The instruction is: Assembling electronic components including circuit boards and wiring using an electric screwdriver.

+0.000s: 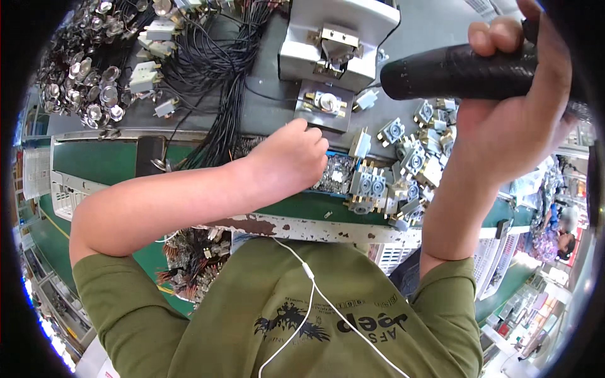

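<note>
My right hand [504,135] is raised at the right, its fingers wrapped round a thick black electric screwdriver [450,72]. The blunt front of that tool points left, toward the fixture. My left hand [290,157] is curled closed just below a small metal block [326,123]; whatever its fingers pinch is hidden. On the block sits a small switch part [326,103] with a round white middle and brass tabs. A black wire runs to it from the left. Behind it stands a white-sided fixture [340,47] with a metal clamp.
Several grey-and-brass switch bodies [413,160] are heaped right of my left hand. A blue-edged tray [334,175] holds tiny metal parts. Bundled black wires [230,69], silver discs [94,94] and white connectors [145,75] lie left. A chipped white rail [302,228] edges the bench.
</note>
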Tool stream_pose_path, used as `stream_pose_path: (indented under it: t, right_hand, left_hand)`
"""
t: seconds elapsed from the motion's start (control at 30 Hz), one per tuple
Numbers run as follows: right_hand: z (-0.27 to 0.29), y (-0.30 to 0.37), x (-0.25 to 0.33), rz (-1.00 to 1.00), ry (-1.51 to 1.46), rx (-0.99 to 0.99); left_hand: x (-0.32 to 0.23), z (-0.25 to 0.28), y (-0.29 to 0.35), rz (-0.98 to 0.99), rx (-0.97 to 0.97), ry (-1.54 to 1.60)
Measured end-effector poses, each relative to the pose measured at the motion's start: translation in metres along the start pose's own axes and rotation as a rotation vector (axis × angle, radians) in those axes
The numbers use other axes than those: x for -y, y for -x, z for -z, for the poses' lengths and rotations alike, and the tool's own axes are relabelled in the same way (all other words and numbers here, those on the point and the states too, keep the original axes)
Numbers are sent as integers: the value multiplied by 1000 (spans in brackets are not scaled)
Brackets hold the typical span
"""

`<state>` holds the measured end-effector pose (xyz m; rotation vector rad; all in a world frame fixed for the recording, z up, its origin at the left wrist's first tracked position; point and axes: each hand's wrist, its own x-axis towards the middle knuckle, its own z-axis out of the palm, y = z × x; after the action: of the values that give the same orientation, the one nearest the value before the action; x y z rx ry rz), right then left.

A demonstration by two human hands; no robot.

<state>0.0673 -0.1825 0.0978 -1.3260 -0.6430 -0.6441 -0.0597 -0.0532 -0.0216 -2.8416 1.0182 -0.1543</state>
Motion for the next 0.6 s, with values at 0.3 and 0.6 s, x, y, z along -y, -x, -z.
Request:
stream_pose_path:
  t: [0.3, 0.6]
  right_hand:
    - [-25, -3, -12, -13, -181, 57]
    - [-47, -8, -59, -110, -1074, 296]
  left_hand:
    - [11, 10, -1, 53, 23, 297]
    - [18, 24, -4, 133, 42, 609]
